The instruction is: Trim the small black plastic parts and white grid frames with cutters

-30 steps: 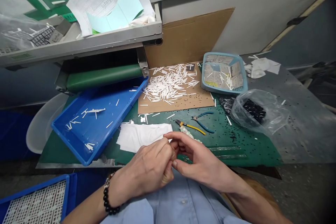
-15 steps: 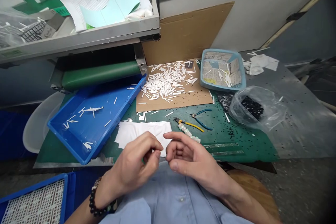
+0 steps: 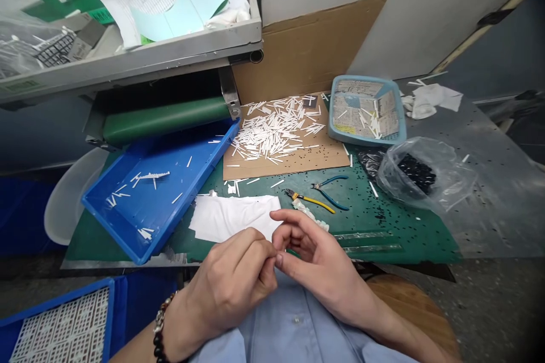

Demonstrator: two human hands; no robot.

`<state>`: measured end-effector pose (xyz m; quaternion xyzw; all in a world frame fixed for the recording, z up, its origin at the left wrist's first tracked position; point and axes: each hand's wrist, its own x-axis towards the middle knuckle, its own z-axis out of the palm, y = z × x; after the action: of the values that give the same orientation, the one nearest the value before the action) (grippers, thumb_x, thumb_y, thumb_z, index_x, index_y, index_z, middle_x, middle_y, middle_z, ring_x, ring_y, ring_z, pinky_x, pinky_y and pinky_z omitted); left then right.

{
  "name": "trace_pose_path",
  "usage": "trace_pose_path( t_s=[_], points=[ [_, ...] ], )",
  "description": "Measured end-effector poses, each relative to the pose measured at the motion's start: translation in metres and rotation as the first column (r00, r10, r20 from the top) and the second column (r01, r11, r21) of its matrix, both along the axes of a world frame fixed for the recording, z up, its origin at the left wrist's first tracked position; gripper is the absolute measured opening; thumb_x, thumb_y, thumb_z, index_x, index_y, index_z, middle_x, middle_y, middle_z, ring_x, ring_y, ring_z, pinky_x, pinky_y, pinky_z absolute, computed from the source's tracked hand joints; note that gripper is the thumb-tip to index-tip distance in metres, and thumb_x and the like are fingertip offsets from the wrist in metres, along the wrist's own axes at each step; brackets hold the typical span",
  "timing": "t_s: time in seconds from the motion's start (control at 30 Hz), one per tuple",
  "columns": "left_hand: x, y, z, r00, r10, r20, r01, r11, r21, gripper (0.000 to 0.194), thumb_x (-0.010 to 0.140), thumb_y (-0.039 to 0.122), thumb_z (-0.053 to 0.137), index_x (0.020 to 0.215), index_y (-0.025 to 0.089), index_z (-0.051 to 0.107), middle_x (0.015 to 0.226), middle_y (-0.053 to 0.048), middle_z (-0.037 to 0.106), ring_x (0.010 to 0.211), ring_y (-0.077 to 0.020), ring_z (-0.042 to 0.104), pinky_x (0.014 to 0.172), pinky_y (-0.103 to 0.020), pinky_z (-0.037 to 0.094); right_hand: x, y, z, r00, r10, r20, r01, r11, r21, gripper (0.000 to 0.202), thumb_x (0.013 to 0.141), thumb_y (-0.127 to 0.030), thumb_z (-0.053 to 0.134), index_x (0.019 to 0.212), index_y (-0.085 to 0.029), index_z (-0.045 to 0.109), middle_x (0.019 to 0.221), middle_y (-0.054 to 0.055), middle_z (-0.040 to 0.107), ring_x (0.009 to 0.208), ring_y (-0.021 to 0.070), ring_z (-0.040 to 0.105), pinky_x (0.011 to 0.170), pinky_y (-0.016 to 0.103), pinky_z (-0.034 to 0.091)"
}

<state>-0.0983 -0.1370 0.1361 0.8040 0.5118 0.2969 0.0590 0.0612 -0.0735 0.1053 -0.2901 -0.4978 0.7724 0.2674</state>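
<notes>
My left hand and my right hand meet fingertip to fingertip above the front edge of the green bench mat. The left fingers are pinched together, and what they hold, if anything, is hidden. My right thumb and index finger press together at the same spot, the other fingers curled; whatever sits between them is too small to see. Behind the hands lies a folded white cloth. Yellow-handled cutting pliers and blue-handled pliers rest just beyond my right hand.
White sticks lie heaped on a cardboard sheet. To the left a blue tray holds several more. At right stand a light-blue basket lined with newspaper and a clear bag with small black pieces. A shelf overhangs at upper left.
My left hand has moved right and turned, closing the gap, so its fingertips now touch those of my right hand. The view has shifted slightly.
</notes>
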Motion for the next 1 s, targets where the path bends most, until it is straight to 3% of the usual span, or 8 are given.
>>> trace_pose_path(
  t_s=[0.23,0.37,0.57,0.67,0.83,1.0],
  points=[
    [-0.001,0.003,-0.01,0.997,-0.055,-0.052,0.049,0.993,-0.107,0.011,0.087,0.007,0.042,0.083,0.017,0.044,0.072,-0.003,0.051,0.063,-0.0125,0.047,0.053,-0.023,0.04,0.005,0.005,-0.003,0.989,0.14,-0.042,-0.143,0.987,-0.068,0.051,0.078,-0.012,0.063,0.124,-0.025,0.046,0.088,-0.003,0.057,0.082,0.0105,0.054,0.081,0.029,0.043],
    [-0.002,0.005,-0.012,0.99,-0.119,0.073,0.133,0.963,-0.232,0.012,0.084,0.008,0.04,0.081,0.019,0.041,0.071,-0.001,0.05,0.061,-0.0114,0.046,0.052,-0.022,0.038,0.011,0.007,-0.007,0.966,0.247,-0.08,-0.255,0.961,-0.11,0.057,0.077,-0.014,0.068,0.127,-0.024,0.044,0.087,-0.003,0.056,0.08,0.0102,0.052,0.078,0.028,0.042],
    [-0.007,0.005,-0.004,0.957,-0.109,0.267,0.191,0.934,-0.302,0.015,0.08,0.004,0.046,0.088,0.017,0.05,0.077,-0.003,0.056,0.067,-0.0112,0.051,0.058,-0.022,0.042,0.013,0.007,-0.009,0.972,0.206,-0.113,-0.222,0.963,-0.154,0.055,0.077,-0.017,0.07,0.126,-0.022,0.045,0.084,-0.003,0.057,0.08,0.0105,0.053,0.076,0.028,0.041],
    [-0.006,0.003,-0.001,0.972,-0.112,0.205,0.159,0.961,-0.227,0.017,0.079,0.003,0.05,0.09,0.015,0.053,0.077,-0.004,0.058,0.068,-0.0122,0.053,0.059,-0.023,0.043,0.012,0.005,-0.008,0.982,0.166,-0.087,-0.177,0.975,-0.133,0.054,0.077,-0.015,0.068,0.125,-0.023,0.045,0.086,-0.003,0.056,0.08,0.0102,0.052,0.079,0.028,0.042],
    [0.001,-0.001,-0.006,0.998,-0.03,-0.048,0.027,0.998,-0.048,0.013,0.081,0.003,0.051,0.082,0.015,0.05,0.07,-0.004,0.055,0.065,-0.0136,0.051,0.055,-0.025,0.04,0.007,0.001,-0.008,0.996,0.08,-0.034,-0.083,0.994,-0.075,0.05,0.078,-0.011,0.062,0.123,-0.023,0.046,0.086,-0.003,0.057,0.081,0.0107,0.053,0.081,0.029,0.043],
    [0.004,-0.001,-0.016,0.991,-0.028,-0.131,0.018,0.997,-0.08,0.012,0.085,0.007,0.042,0.08,0.018,0.044,0.069,-0.003,0.051,0.06,-0.0134,0.047,0.049,-0.024,0.037,0.007,0.0,-0.007,0.992,0.124,-0.013,-0.124,0.992,-0.023,0.052,0.077,-0.008,0.057,0.125,-0.023,0.044,0.089,-0.002,0.057,0.083,0.0108,0.054,0.082,0.029,0.044]
  ],
)
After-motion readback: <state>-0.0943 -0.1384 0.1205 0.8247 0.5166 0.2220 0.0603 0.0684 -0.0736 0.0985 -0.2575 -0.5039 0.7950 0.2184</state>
